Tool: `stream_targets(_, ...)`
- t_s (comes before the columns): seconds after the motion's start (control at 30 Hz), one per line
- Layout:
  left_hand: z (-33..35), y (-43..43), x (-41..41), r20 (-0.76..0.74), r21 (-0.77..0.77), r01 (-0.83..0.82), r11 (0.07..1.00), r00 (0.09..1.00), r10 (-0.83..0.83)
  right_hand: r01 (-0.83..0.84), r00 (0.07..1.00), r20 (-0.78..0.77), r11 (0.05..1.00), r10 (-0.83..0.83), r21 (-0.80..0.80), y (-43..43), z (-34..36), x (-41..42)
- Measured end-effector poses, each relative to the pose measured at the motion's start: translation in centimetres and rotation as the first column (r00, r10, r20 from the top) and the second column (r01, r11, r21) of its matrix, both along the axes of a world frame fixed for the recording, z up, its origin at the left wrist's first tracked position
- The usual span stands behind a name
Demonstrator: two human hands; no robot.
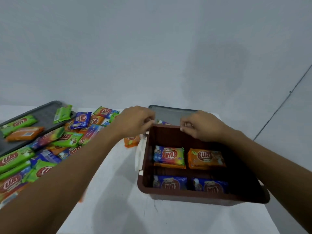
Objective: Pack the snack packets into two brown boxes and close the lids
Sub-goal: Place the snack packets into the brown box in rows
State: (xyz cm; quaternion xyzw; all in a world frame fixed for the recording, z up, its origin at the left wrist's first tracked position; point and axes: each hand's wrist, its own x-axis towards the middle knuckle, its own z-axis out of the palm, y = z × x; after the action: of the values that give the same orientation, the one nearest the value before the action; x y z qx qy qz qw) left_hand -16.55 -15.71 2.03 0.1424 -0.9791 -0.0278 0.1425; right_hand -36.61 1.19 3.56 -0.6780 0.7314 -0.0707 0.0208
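While my left hand [135,121] and right hand [201,126] pinch brown box [185,194] at 12 o'clock rim, I judge it stiff, light (part-filled).

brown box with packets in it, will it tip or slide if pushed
The brown box looks broad and sits flat, so it probably slides rather than tips. Few snack packets cover its floor, so it is likely light. Its moulded walls look stiff, unlikely to flex.

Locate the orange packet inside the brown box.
In the head view, the orange packet lies in the brown box, on the right of its far row, beside the rainbow packet and behind a blue packet.
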Motion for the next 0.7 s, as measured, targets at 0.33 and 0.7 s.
stream_targets(0.33,-5.2,-13.2,1.4,0.333,0.001,-0.213,0.977,0.921,0.201,0.137,0.988,0.014,0.926,-0.152,0.351,-11.5,-2.2,-2.0)
stream_targets(0.7,-8.0,-18.9,-0.9,0.577,0.003,-0.236,0.972,0.794,0.191,0.193,0.978,-0.049,0.805,-0.201,0.561,-14.9,-6.1,-1.9)
